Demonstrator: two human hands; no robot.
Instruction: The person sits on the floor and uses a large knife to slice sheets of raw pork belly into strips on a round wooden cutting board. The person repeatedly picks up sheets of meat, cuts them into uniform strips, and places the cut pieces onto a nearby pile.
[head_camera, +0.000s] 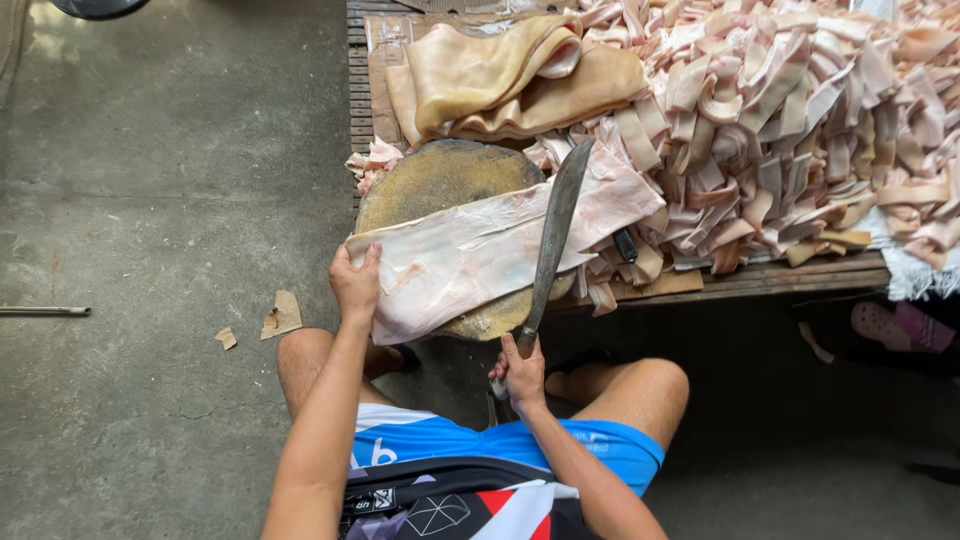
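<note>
Head view: left hand (355, 283) pinching near-left edge of pale pork skin sheet (480, 250) spread across round chopping block (440, 180), right hand (520, 375) fisted around handle of long cleaver (555, 235), blade lying across sheet, cut strips pile (790, 130) heaped beyond on wooden bench (760, 280).

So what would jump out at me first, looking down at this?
Probably the huge heap of pale pink cut strips filling the wooden table's upper right. Next, the wide pale sheet draped over the round chopping block at centre, its left end pinned by the left hand. The right hand grips a long knife laid across that sheet.
</note>
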